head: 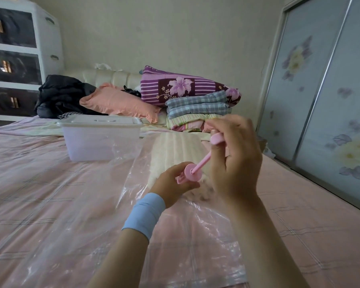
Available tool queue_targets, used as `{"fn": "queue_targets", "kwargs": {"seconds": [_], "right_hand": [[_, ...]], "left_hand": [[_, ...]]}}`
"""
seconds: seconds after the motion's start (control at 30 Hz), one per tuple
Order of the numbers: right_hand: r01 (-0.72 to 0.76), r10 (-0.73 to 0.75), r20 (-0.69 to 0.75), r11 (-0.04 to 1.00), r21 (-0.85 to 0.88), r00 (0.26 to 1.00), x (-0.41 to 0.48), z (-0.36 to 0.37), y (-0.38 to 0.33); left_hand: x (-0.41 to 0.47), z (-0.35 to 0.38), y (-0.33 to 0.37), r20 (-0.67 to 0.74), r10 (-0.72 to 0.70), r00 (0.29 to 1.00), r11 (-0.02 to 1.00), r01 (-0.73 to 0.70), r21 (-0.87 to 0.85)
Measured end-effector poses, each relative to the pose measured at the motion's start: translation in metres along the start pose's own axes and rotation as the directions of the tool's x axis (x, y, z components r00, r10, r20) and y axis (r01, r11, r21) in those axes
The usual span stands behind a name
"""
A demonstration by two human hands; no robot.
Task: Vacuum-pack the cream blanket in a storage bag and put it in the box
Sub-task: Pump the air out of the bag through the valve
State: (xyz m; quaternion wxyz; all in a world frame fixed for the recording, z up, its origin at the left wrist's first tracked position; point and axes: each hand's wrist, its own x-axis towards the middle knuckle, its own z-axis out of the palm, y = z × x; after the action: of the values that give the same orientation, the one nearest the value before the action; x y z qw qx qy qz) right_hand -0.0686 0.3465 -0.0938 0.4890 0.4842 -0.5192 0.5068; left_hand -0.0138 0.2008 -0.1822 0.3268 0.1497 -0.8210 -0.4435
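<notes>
Now left hand gripping pink pump, right hand pulling its handle

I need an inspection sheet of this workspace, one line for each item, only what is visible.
Surface: bed with pink checked cover.
Job's things: cream blanket inside clear storage bag; pink hand pump with plunger pulled out; lidded plastic box behind the bag.
Clutter: folded bedding stack, peach pillow, dark clothes.
Grippers: left hand holds the pump body; right hand grips the plunger handle.
Cables: nothing seen.
Surroundings: drawer unit at left, sliding wardrobe doors at right.
</notes>
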Motion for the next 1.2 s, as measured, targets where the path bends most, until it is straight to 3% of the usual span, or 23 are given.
{"fn": "queue_targets", "kwargs": {"seconds": [0.07,0.13,0.2,0.23,0.27,0.33,0.4,0.47,0.53,0.6,0.7,0.8,0.87,0.93,1.0,1.1,1.2], "right_hand": [[-0.020,0.020,0.000,1.000,-0.022,1.000,-0.010,0.006,0.004],[-0.104,0.111,0.223,0.994,-0.043,0.969,-0.032,0.013,0.010],[-0.205,0.225,0.552,0.974,-0.099,0.803,-0.051,0.019,0.021],[-0.225,0.248,0.648,0.967,-0.120,0.720,-0.054,0.020,0.024],[-0.218,0.234,0.672,0.970,-0.110,0.703,-0.051,0.019,0.025],[-0.157,0.143,0.568,0.987,-0.024,0.810,-0.034,0.013,0.020],[-0.077,0.047,0.345,0.994,0.075,0.938,-0.009,0.003,0.011],[0.007,-0.023,0.164,0.995,0.101,0.986,0.006,-0.003,0.004],[0.018,-0.028,0.136,0.997,0.073,0.990,0.003,0.000,0.004],[-0.060,0.045,0.321,0.997,0.038,0.946,-0.014,0.009,0.007],[-0.236,0.217,0.672,0.970,-0.064,0.708,-0.042,0.024,0.016],[-0.359,0.254,0.793,0.932,-0.048,0.553,-0.057,0.029,0.019],[-0.423,0.246,0.811,0.906,0.002,0.531,-0.061,0.035,0.020],[-0.492,0.291,0.783,0.870,0.022,0.549,-0.064,0.045,0.021],[-0.572,0.357,0.738,0.819,0.047,0.573,-0.068,0.059,0.022],[-0.627,0.373,0.745,0.776,0.076,0.552,-0.073,0.073,0.024],[-0.633,0.351,0.766,0.769,0.092,0.539,-0.076,0.083,0.025]], "left_hand": [[-0.002,0.001,0.004,0.003,-0.001,1.000,1.000,0.001,0.005],[-0.005,0.002,0.008,-0.002,-0.009,1.000,1.000,0.009,-0.011],[-0.007,0.003,0.011,-0.008,-0.029,1.000,0.999,0.029,-0.022],[-0.007,0.003,0.011,-0.008,-0.035,0.999,0.999,0.035,-0.019],[-0.007,0.003,0.011,-0.012,-0.037,0.999,0.999,0.037,-0.021],[-0.007,0.001,0.010,-0.020,-0.022,1.000,1.000,0.022,-0.022],[-0.007,-0.002,0.007,-0.014,-0.007,1.000,1.000,0.007,-0.009],[-0.006,-0.004,0.005,-0.004,-0.012,1.000,1.000,0.012,0.009],[-0.006,-0.006,0.005,0.011,-0.011,1.000,1.000,0.011,0.024],[-0.007,-0.009,0.008,0.018,-0.012,1.000,1.000,0.012,0.010],[-0.011,-0.021,0.015,0.083,-0.032,0.996,0.999,0.032,0.000],[-0.011,-0.033,0.018,0.051,-0.076,0.996,0.982,0.084,-0.170],[-0.010,-0.041,0.027,-0.085,-0.097,0.992,0.964,0.072,-0.257],[-0.011,-0.048,0.040,-0.221,-0.058,0.974,0.978,0.011,-0.207],[-0.010,-0.054,0.045,-0.224,0.038,0.974,0.995,-0.056,-0.077],[-0.009,-0.054,0.042,-0.150,0.086,0.985,0.975,-0.052,0.214],[-0.008,-0.054,0.040,-0.263,0.156,0.952,0.935,-0.056,0.351]]}}
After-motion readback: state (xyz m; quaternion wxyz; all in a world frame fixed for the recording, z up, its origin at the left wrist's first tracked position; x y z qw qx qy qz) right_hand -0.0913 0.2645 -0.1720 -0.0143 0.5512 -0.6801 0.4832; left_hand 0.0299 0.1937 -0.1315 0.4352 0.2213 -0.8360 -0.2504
